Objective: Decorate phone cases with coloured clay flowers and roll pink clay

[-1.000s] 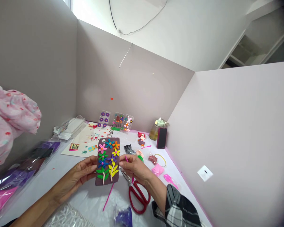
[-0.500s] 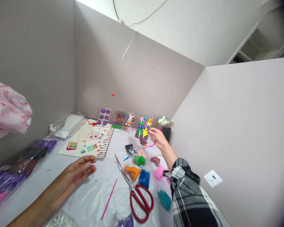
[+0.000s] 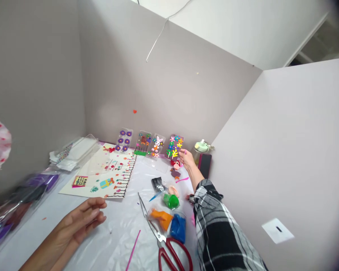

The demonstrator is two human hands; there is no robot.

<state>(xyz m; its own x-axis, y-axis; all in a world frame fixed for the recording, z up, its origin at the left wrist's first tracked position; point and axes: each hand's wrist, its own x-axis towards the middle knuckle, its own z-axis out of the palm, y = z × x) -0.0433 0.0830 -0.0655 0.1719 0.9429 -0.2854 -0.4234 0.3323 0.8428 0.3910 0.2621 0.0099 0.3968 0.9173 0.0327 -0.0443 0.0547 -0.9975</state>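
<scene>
My right hand (image 3: 187,159) reaches to the back of the table, fingers pinched at the lower right edge of a flower-decorated case (image 3: 174,146). That case leans upright near the wall, covered with colourful clay-like flowers and leaves. Beside it stand a case with a white rabbit (image 3: 157,144), a case with flowers and a green base (image 3: 142,142), and a case with purple rounds (image 3: 123,139). Just below my right hand lie a small red and pink figure (image 3: 176,165) and a brown bird-like figure (image 3: 175,173). My left hand (image 3: 83,220) hovers over the near left table, loosely curved, holding nothing.
Red-handled scissors (image 3: 161,237) lie in front, beside orange (image 3: 161,218), blue (image 3: 178,227) and green (image 3: 171,201) clay packets. A pink stick (image 3: 133,250) lies nearby. A sticker-covered sheet (image 3: 97,177) and plastic packs (image 3: 73,150) occupy the left. A dark phone-like object (image 3: 205,165) stands at right.
My right hand has raised the flower case slightly and set it back nearer the wall. The red and pink figure now shows below it. My view has shifted; my left hand stays loosely curved.
</scene>
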